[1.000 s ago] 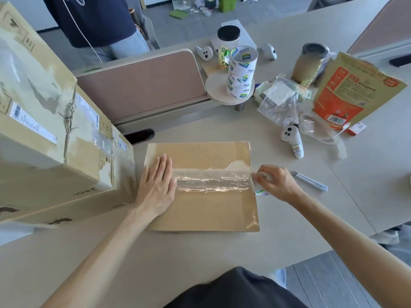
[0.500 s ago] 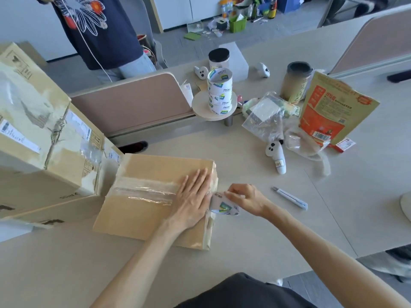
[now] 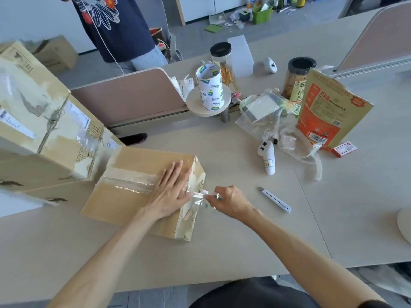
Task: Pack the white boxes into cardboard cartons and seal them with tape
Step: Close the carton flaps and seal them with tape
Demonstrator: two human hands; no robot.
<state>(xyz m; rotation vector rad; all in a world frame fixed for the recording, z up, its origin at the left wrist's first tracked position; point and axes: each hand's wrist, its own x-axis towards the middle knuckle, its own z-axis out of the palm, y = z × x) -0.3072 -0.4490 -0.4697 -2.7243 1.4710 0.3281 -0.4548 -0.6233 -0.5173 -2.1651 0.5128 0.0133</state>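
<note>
Cardboard carton [image 3: 124,210] sits on the counter [image 3: 222,245] in front of the person, flaps closed, turned at a slant, its left corner just beside a stack of larger worn cartons [image 3: 44,130].

Clear tape [image 3: 126,182] runs across the carton's top, wrinkled in places, and carries on over the right edge.

Left hand [image 3: 171,192] lies flat on the top near that right edge. Its fingers [image 3: 178,172] are straight and spread, released, pressing down on the tape.

Right hand [image 3: 230,201] is just off the carton's right side, above the counter. Fingers clenched in a pinch on the loose end of the tape, which stretches between the two hands. Something small shows in the pinch; cannot tell what it is.

A white utility knife [image 3: 274,200] lies on the counter to the right of the right hand, apart from it.

Further back: a stack of tape rolls [image 3: 210,87] upright on a small round stand [image 3: 195,107]. Near it, crumpled plastic bags [image 3: 266,121], a white controller [image 3: 268,161], an orange pouch [image 3: 327,116] standing up, two black-lidded jars [image 3: 297,78] and a small red box [image 3: 343,149].

A pink partition [image 3: 129,96] stands behind the carton. A second person [image 3: 115,25] in a dark flowered shirt stands beyond it
</note>
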